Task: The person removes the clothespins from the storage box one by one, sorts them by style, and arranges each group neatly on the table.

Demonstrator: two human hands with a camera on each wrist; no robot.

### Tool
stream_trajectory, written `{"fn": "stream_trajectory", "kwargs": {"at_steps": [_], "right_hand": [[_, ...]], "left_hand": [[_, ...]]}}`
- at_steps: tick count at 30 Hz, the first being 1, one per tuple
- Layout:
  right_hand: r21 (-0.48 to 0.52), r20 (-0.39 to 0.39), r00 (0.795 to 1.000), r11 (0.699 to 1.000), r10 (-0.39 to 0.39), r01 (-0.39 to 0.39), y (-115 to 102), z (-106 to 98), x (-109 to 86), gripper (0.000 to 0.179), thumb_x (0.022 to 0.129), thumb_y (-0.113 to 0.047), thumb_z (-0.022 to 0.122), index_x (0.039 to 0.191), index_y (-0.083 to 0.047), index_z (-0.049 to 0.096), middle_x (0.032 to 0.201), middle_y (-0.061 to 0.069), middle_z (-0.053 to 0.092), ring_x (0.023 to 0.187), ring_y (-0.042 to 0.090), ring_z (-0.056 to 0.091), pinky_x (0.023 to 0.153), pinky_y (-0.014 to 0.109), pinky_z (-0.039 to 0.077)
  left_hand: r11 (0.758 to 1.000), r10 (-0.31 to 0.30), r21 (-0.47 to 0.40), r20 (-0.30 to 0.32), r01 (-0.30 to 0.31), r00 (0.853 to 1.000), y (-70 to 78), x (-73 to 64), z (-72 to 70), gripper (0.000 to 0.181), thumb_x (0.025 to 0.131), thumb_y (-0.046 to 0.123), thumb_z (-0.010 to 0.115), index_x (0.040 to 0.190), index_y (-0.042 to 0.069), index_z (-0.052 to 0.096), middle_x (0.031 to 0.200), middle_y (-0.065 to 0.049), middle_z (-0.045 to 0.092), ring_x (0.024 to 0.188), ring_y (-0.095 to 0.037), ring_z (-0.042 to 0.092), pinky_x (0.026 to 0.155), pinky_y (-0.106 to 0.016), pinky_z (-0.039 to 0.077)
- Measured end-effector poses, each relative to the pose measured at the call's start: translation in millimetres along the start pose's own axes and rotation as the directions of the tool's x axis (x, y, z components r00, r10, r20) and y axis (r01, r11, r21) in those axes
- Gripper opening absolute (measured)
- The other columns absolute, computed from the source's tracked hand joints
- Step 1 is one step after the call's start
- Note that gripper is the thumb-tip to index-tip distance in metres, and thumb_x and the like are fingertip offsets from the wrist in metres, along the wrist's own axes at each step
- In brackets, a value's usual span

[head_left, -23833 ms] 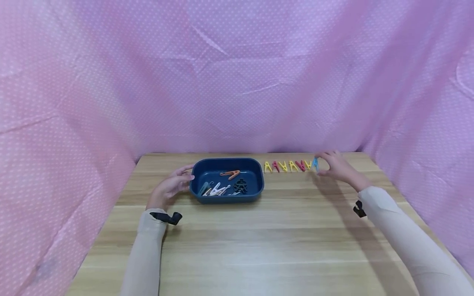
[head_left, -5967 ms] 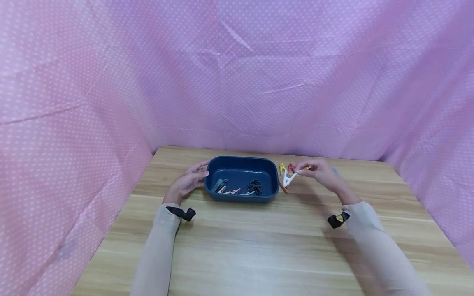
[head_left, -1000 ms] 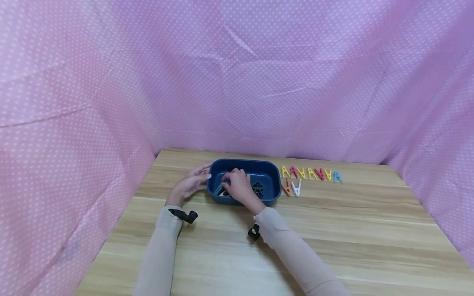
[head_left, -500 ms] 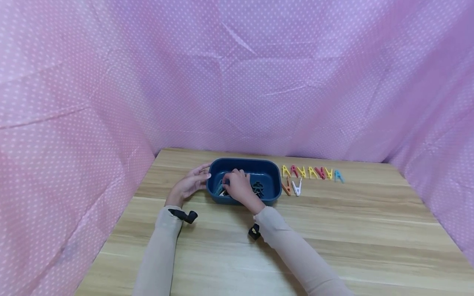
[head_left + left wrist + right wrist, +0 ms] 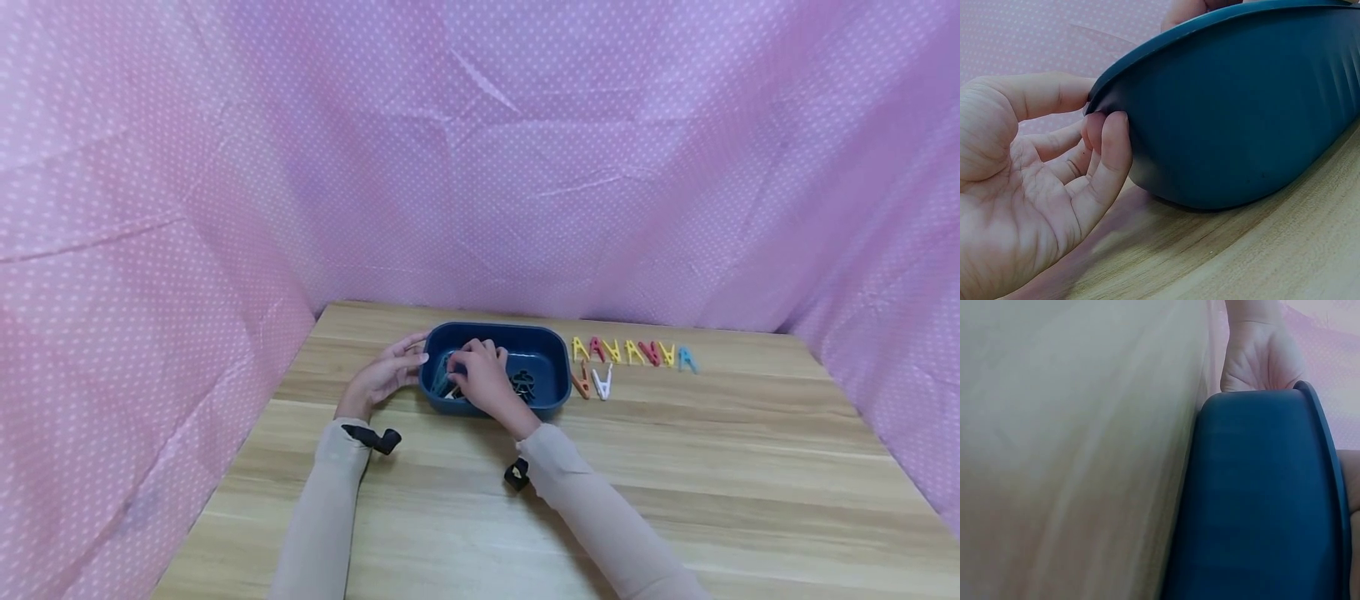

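A dark blue plastic tub [image 5: 552,375] stands on the wooden table. My left hand [image 5: 385,377] holds its left end; in the left wrist view the thumb is at the rim and the curled fingers [image 5: 1115,147] are against the outer wall. My right hand [image 5: 483,377] reaches down inside the tub, fingers bent over the clips in its left part. I cannot tell whether it pinches one. Beside its fingers a grey-blue clip [image 5: 441,375] shows, and a heap of black clips [image 5: 522,384] lies to the right. The right wrist view shows mostly the tub's outer wall.
Right of the tub, a row of small yellow, red and blue clips [image 5: 634,352] lies along the table's back. In front of it lie an orange clip [image 5: 582,382] and a white clip [image 5: 602,382]. Pink dotted cloth [image 5: 525,208] hangs behind and at the sides.
Since the earliest frame, the blue clip was let go at the row's end; the orange and white clips moved from tub to table. My right hand went into the tub and has barely moved since.
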State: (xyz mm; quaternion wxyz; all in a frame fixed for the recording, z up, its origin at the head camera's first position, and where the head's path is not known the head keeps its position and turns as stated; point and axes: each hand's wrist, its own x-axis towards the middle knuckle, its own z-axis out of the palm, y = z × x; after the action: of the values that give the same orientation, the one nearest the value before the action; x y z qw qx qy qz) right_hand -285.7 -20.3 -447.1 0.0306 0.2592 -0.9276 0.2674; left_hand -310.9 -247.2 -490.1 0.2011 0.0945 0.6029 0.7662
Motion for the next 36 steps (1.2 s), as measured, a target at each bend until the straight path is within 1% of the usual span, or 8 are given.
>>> {"fn": "stream_trajectory", "kwargs": {"at_steps": [8, 11, 14, 19, 23, 26, 30, 36], "right_hand": [[0.057, -0.094, 0.991, 0.994, -0.091, 0.097, 2.0, 0.5, -3.4, 0.004, 0.095, -0.02, 0.074, 0.092, -0.018, 0.072, 0.118, 0.005, 0.061, 0.112, 0.027, 0.046, 0.107, 0.059, 0.027], [0.071, -0.17, 0.979, 0.989, -0.117, 0.131, 1.5, 1.3, -5.1, 0.003, 0.094, -0.018, 0.075, 0.094, -0.016, 0.074, 0.111, 0.005, 0.061, 0.106, 0.025, 0.046, 0.106, 0.058, 0.027], [0.117, -0.261, 0.956, 0.978, -0.135, 0.17, 1.4, 1.5, -6.8, 0.004, 0.092, -0.016, 0.077, 0.095, -0.014, 0.075, 0.104, 0.005, 0.06, 0.1, 0.025, 0.046, 0.103, 0.057, 0.029], [0.255, -0.394, 0.909, 0.933, -0.14, 0.254, 4.3, 0.1, -6.7, 0.005, 0.091, -0.015, 0.078, 0.095, -0.012, 0.076, 0.103, 0.008, 0.063, 0.1, 0.027, 0.048, 0.1, 0.055, 0.029], [0.386, -0.44, 0.893, 0.88, -0.088, 0.277, 9.9, -5.4, -8.8, 0.005, 0.091, -0.014, 0.078, 0.095, -0.011, 0.077, 0.105, 0.007, 0.066, 0.104, 0.026, 0.05, 0.098, 0.05, 0.03], [0.479, -0.442, 0.896, 0.834, -0.04, 0.274, 12.8, -16.3, -12.6, 0.007, 0.091, -0.013, 0.077, 0.098, -0.01, 0.077, 0.106, 0.007, 0.068, 0.108, 0.026, 0.052, 0.098, 0.045, 0.034], [0.542, -0.447, 0.895, 0.791, -0.015, 0.284, 12.9, -38.1, -17.5, 0.01, 0.093, -0.015, 0.075, 0.101, -0.01, 0.077, 0.108, 0.008, 0.069, 0.112, 0.025, 0.054, 0.099, 0.041, 0.037], [0.555, -0.475, 0.88, 0.775, -0.003, 0.302, -6.6, -83.4, -39.3, 0.009, 0.093, -0.001, 0.071, 0.1, 0.005, 0.073, 0.109, 0.023, 0.066, 0.112, 0.032, 0.053, 0.102, 0.042, 0.037]], "left_hand": [[1.0, 0.011, -0.009, 0.001, -0.011, 1.0, 0.4, 1.4, -0.4, 0.058, 0.107, -0.002, 0.041, 0.161, 0.003, 0.02, 0.117, 0.004, 0.065, 0.096, -0.008, 0.067, 0.081, -0.029, 0.058], [1.0, 0.008, -0.007, 0.002, -0.008, 1.0, 0.7, 1.5, -0.5, 0.059, 0.107, -0.001, 0.041, 0.161, 0.002, 0.019, 0.116, 0.005, 0.066, 0.097, -0.009, 0.067, 0.082, -0.029, 0.058], [1.0, 0.004, -0.002, 0.008, -0.004, 1.0, 0.5, 1.4, -0.5, 0.058, 0.107, -0.001, 0.041, 0.161, 0.002, 0.019, 0.115, 0.005, 0.066, 0.097, -0.009, 0.067, 0.082, -0.03, 0.058], [1.0, 0.011, 0.007, 0.005, -0.011, 1.0, -0.4, 0.2, 0.0, 0.056, 0.107, 0.0, 0.041, 0.16, 0.002, 0.022, 0.112, 0.005, 0.067, 0.096, -0.009, 0.067, 0.082, -0.03, 0.058], [1.0, -0.012, 0.019, -0.011, 0.012, 1.0, -3.5, -1.0, 0.4, 0.057, 0.106, 0.002, 0.044, 0.16, 0.003, 0.023, 0.116, 0.004, 0.066, 0.097, -0.011, 0.067, 0.083, -0.03, 0.058], [0.999, -0.027, 0.035, -0.018, 0.028, 0.999, -5.7, -1.5, 1.0, 0.059, 0.106, 0.003, 0.047, 0.16, 0.004, 0.024, 0.12, 0.0, 0.064, 0.099, -0.012, 0.067, 0.084, -0.031, 0.059], [0.998, -0.002, 0.057, -0.01, 0.003, 1.0, -4.0, -1.1, 0.5, 0.059, 0.106, 0.003, 0.047, 0.16, 0.004, 0.023, 0.122, -0.002, 0.062, 0.099, -0.013, 0.066, 0.083, -0.031, 0.058], [0.999, 0.006, 0.044, -0.015, -0.005, 1.0, -1.4, -2.6, 0.5, 0.06, 0.106, 0.001, 0.046, 0.161, 0.003, 0.023, 0.117, 0.0, 0.062, 0.097, -0.012, 0.066, 0.083, -0.03, 0.058]]}}
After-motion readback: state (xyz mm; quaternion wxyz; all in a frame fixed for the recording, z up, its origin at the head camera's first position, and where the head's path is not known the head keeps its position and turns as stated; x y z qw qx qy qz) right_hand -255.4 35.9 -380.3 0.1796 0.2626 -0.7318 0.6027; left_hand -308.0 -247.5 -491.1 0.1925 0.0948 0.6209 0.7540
